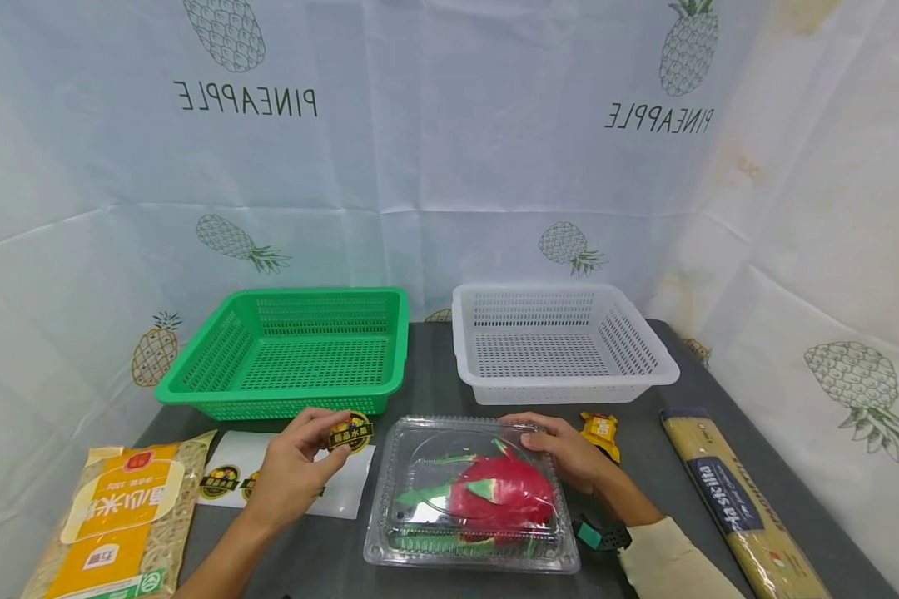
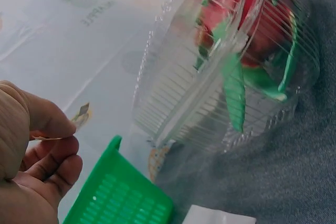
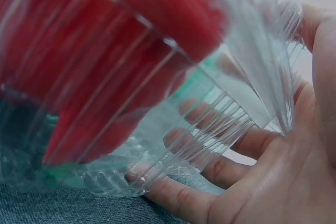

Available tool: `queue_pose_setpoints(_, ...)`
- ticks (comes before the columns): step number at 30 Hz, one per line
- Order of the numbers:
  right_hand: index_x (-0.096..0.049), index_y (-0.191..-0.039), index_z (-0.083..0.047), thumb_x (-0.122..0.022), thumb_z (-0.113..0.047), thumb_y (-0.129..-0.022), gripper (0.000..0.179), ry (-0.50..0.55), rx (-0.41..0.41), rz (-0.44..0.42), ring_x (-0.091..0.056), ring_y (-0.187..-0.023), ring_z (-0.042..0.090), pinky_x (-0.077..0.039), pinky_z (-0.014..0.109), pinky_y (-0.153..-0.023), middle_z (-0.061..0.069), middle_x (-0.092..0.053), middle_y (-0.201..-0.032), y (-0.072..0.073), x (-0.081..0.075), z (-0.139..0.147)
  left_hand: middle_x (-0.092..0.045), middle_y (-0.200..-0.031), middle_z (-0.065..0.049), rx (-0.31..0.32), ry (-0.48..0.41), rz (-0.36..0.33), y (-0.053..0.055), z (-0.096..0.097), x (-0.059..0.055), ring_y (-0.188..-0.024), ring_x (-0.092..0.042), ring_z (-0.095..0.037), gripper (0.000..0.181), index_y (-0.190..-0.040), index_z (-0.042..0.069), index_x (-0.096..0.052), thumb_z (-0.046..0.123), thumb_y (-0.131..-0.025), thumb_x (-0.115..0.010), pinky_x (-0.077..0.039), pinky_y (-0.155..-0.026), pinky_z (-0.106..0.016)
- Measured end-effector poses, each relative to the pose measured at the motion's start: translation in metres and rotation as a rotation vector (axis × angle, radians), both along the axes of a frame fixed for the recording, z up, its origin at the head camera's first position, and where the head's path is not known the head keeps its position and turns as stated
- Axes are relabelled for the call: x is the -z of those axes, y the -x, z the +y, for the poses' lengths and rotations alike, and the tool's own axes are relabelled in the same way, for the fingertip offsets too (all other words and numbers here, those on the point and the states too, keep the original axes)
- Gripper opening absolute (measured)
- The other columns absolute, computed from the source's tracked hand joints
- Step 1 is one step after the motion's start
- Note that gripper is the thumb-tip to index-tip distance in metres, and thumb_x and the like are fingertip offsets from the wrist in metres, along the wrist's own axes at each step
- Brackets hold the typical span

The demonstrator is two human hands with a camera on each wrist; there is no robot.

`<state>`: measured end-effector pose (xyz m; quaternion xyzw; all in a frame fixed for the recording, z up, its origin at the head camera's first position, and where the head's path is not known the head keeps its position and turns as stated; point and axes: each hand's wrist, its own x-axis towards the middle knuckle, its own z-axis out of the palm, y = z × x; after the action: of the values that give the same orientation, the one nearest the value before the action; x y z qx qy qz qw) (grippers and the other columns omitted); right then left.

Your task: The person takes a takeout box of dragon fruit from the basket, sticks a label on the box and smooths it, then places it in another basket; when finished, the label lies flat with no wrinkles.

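Observation:
My left hand [image 1: 292, 470] pinches a round black-and-gold sticker [image 1: 352, 433] between thumb and fingers, raised over a white sticker sheet [image 1: 348, 491]. The left wrist view shows this sticker [image 2: 81, 117] nearly edge-on at the fingertips. More round stickers lie on the sheet, partly covered by the hand. A closed clear plastic clamshell box [image 1: 400, 499] sits to the right of the sheet, with a red dragon fruit [image 1: 524, 495] with green scales inside. My right hand [image 1: 565, 453] holds the box's far right corner, thumb on the lid, fingers [image 3: 184, 198] around its side.
Behind the box stand a green basket [image 1: 389, 389] on the left and a white basket [image 1: 562, 389] on the right. A noodle bag [image 1: 123, 520] lies at left, a pasta pack [image 1: 737, 499] at right. A small yellow packet [image 1: 601, 433] lies beside my right hand.

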<state>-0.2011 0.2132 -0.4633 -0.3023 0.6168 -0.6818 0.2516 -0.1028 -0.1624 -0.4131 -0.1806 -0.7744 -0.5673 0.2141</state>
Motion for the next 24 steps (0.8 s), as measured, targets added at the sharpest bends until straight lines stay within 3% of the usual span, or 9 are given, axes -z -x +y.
queue_pose_setpoints(5, -0.041, -0.139, 0.010, -0.046, -0.011, -0.101, 0.043, 0.005, -0.005, 0.000, -0.061, -0.106, 0.036, -0.049, 0.052, -0.082, 0.020, -0.057, -0.125, 0.000, 0.000, 0.000, -0.056, -0.107, -0.016, 0.052, -0.007, 0.018, 0.000, 0.003, -0.005, -0.080, -0.058, -0.023, 0.043, -0.119, -0.014, -0.060, -0.025, -0.077, -0.063, -0.050, -0.070, -0.021)
queue_pose_setpoints(13, -0.041, -0.139, 0.010, -0.046, -0.011, -0.101, 0.044, 0.008, -0.003, -0.010, -0.061, -0.105, 0.037, -0.049, 0.053, -0.082, 0.022, -0.056, -0.126, -0.001, -0.001, 0.000, -0.057, -0.107, -0.010, 0.050, 0.039, 0.035, 0.001, 0.010, -0.013, -0.074, -0.047, -0.017, 0.043, -0.118, -0.007, -0.064, -0.019, -0.078, -0.067, -0.044, -0.062, -0.023)
queue_pose_setpoints(24, -0.041, -0.139, 0.010, -0.046, -0.011, -0.101, 0.044, 0.004, -0.003, -0.003, -0.061, -0.106, 0.038, -0.049, 0.053, -0.082, 0.023, -0.055, -0.126, -0.001, -0.001, 0.000, -0.057, -0.110, -0.014, 0.157, 0.031, 0.051, 0.004, 0.025, -0.022, -0.077, -0.058, -0.021, 0.041, -0.118, -0.009, -0.063, -0.020, -0.079, -0.065, -0.051, -0.071, -0.024)
